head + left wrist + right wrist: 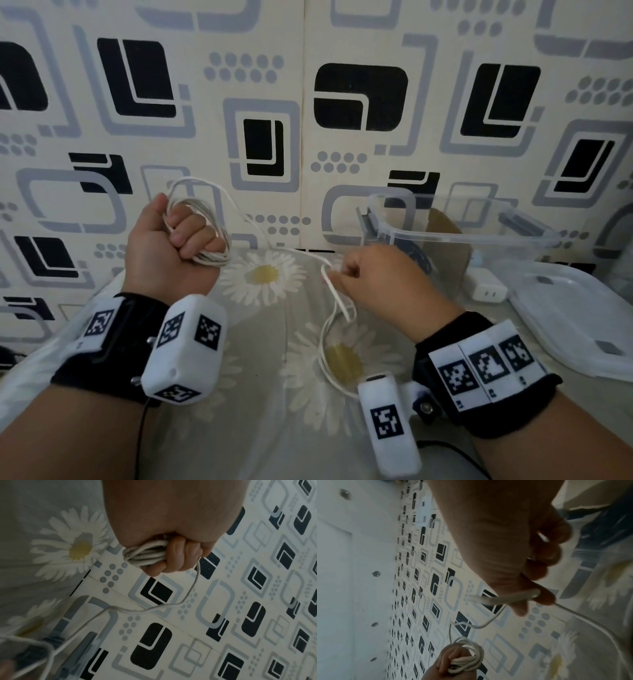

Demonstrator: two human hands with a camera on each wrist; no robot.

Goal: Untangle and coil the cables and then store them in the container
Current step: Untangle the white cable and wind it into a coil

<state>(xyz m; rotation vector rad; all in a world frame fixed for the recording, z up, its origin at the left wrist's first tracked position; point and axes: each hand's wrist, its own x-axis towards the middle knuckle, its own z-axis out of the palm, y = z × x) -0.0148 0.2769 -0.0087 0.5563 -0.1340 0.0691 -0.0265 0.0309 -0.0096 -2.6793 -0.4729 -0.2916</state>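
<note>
My left hand (pixel 178 240) is raised in a fist and grips a coil of white cable (pixel 212 255), with several loops bunched under the curled fingers (pixel 173 557). The coil (pixel 467 660) also shows at the bottom of the right wrist view. From it a loose strand (pixel 274 245) runs right to my right hand (pixel 363 277), which pinches the cable (pixel 513 597) between thumb and fingers. Below that hand the free tail (pixel 325 346) hangs in a loop over the bedsheet. A clear plastic container (pixel 455 229) stands open at the right, just beyond my right hand.
The container's clear lid (pixel 579 318) lies flat at the far right. A white charger block (pixel 486 289) sits beside the container. A grey bedsheet with daisy print (pixel 263 274) covers the surface below; a patterned wall (pixel 308 102) rises close behind.
</note>
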